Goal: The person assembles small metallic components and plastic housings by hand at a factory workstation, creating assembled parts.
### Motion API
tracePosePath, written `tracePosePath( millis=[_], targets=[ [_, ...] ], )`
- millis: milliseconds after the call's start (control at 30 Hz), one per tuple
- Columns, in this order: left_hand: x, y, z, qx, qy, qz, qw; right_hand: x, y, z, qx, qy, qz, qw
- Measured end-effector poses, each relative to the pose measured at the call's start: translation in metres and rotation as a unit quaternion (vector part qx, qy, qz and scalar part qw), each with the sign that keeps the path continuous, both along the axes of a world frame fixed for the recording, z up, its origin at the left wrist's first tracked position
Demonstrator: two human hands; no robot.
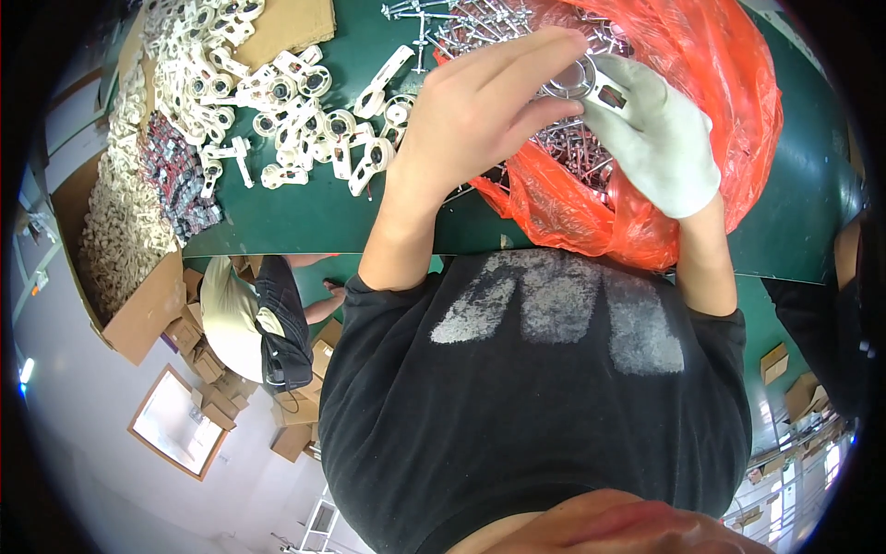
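Over the red plastic bag, both hands meet at one white plastic part [612,96] with a round ring end and a dark slot. My left hand [466,115] is bare; its fingers and thumb close around the ring end from the left. A pale glove covers my right hand [657,138], which grips the slotted body of the same part. Beneath them, the open red bag [748,111] holds many thin metal pieces [577,152], partly hidden by my hands. Similar white ringed parts [314,120] lie loose left of my left hand.
The green table [277,217] carries a pile of small grey and red pieces [180,180] at left. Beside it, a cardboard box [143,319] is filled with small cream pieces [125,222]. More metal pieces [480,23] spread at the far side. Another person [235,319] is beyond the table edge.
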State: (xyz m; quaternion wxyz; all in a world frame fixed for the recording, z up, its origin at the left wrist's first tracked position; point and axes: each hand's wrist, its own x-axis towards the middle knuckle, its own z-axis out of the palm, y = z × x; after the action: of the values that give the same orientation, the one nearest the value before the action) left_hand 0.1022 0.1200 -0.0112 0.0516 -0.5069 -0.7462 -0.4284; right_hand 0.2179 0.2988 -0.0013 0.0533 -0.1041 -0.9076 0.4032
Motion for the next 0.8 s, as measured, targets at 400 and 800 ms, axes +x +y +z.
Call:
tracePosePath(
  millis=[400, 800],
  targets=[
    [0.01, 0.008, 0.012, 0.064, -0.204, -0.145, 0.966, 0.0, 0.008, 0.011, -0.171, -0.077, 0.103, 0.977],
    [-0.028, 0.002, 0.017, -0.064, -0.329, -0.016, 0.942, 0.0, -0.006, 0.006, -0.041, -0.047, 0.026, 0.998]
  ],
)
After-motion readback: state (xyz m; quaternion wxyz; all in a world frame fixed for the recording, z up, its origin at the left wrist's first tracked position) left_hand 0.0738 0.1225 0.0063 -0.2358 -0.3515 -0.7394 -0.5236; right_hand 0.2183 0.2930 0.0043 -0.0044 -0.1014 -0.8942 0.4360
